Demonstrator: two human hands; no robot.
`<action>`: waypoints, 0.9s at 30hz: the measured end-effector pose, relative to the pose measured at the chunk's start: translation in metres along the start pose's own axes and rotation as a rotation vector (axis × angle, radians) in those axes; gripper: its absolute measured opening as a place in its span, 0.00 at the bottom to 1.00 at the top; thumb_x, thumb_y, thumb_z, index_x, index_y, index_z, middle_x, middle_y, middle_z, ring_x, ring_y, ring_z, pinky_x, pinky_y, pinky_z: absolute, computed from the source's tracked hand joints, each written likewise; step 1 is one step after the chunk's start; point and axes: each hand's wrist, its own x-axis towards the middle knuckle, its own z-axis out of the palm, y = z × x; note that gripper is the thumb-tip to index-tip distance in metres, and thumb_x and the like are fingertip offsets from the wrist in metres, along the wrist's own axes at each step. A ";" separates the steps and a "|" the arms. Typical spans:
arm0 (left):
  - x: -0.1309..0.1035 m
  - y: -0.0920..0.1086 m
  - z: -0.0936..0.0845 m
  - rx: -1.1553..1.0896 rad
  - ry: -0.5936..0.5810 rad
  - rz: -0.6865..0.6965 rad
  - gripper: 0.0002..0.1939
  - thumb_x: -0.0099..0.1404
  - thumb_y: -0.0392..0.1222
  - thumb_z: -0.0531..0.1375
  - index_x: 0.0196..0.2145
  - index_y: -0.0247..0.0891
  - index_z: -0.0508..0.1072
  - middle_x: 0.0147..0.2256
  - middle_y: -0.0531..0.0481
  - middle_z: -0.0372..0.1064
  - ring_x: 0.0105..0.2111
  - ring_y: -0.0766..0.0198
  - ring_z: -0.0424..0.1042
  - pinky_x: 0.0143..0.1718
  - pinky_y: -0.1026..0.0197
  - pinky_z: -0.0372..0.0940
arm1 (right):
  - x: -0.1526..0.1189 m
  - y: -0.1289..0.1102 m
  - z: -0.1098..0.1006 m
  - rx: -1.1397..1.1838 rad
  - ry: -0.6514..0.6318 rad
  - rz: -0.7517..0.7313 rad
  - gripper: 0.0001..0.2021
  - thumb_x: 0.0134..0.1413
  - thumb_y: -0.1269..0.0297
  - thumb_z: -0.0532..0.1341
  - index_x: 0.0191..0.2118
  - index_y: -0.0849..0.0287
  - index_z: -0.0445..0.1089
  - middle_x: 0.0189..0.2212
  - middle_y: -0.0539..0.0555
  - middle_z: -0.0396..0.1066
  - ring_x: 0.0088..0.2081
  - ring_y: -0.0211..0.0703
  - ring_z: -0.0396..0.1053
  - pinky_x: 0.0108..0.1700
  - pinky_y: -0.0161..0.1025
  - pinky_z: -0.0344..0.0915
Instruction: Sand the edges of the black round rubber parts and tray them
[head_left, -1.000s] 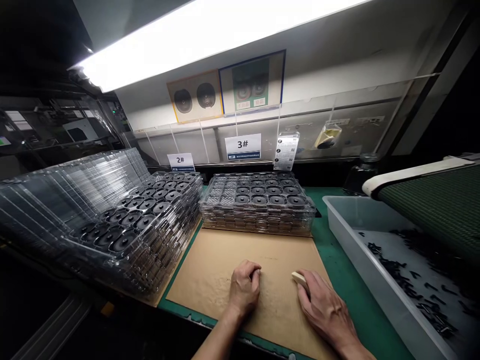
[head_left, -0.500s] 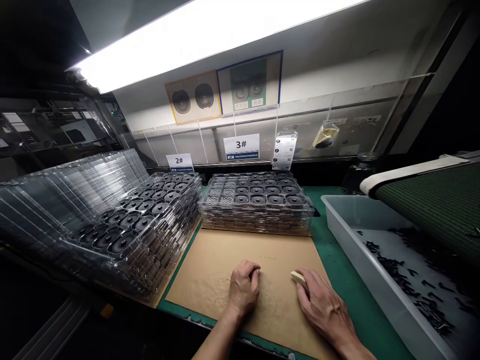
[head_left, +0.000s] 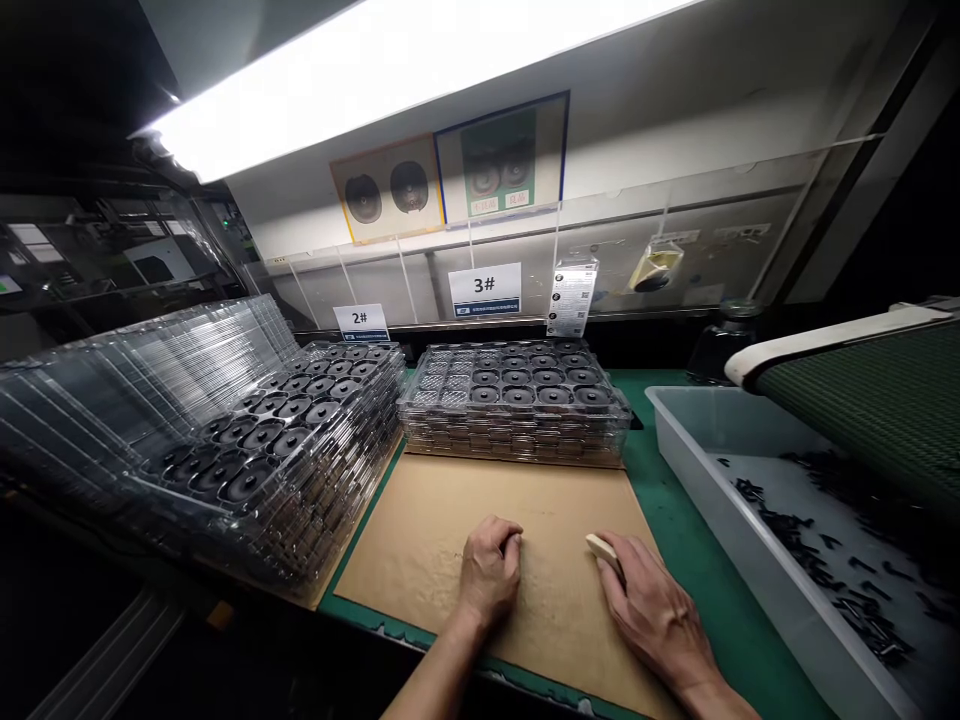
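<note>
My left hand (head_left: 491,568) rests closed on the brown cardboard sheet (head_left: 405,540). Its fingers curl under, so anything inside them is hidden. To the right, my right hand (head_left: 651,605) grips a small cream-coloured flat piece (head_left: 602,547) with a rounded end. Most of that piece lies under the palm, and its kind does not show. Beyond the hands stands a stack of clear plastic trays (head_left: 517,428) holding round black parts (head_left: 516,378). Several pockets on its left side hold no black parts.
At left, a taller tray stack (head_left: 322,490) with black parts adjoins nested clear trays (head_left: 172,345). A translucent bin (head_left: 739,525) at right contains small black scraps (head_left: 787,535). A green conveyor belt (head_left: 870,400) overhangs it. A dark jar (head_left: 724,345) stands behind.
The view has shifted very slightly. Both hands keep nearly the same place and grip.
</note>
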 end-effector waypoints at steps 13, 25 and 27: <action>0.000 0.000 0.000 0.002 0.000 0.006 0.11 0.68 0.31 0.56 0.38 0.41 0.79 0.36 0.47 0.77 0.38 0.58 0.76 0.41 0.57 0.68 | -0.004 0.005 0.006 0.039 0.004 0.053 0.15 0.76 0.57 0.47 0.54 0.57 0.67 0.44 0.57 0.72 0.44 0.51 0.72 0.41 0.43 0.70; 0.000 -0.001 0.000 0.011 0.002 0.011 0.11 0.68 0.31 0.57 0.38 0.40 0.79 0.36 0.47 0.77 0.39 0.58 0.76 0.42 0.57 0.68 | -0.006 0.004 0.005 0.020 0.022 0.141 0.16 0.76 0.53 0.48 0.48 0.56 0.68 0.37 0.56 0.74 0.34 0.51 0.75 0.28 0.39 0.67; -0.001 -0.001 0.000 0.016 0.003 0.013 0.11 0.68 0.31 0.57 0.38 0.40 0.79 0.36 0.47 0.78 0.38 0.58 0.76 0.42 0.57 0.68 | -0.006 0.004 0.006 0.021 0.033 0.157 0.16 0.75 0.53 0.49 0.48 0.57 0.68 0.38 0.57 0.75 0.36 0.52 0.76 0.29 0.40 0.68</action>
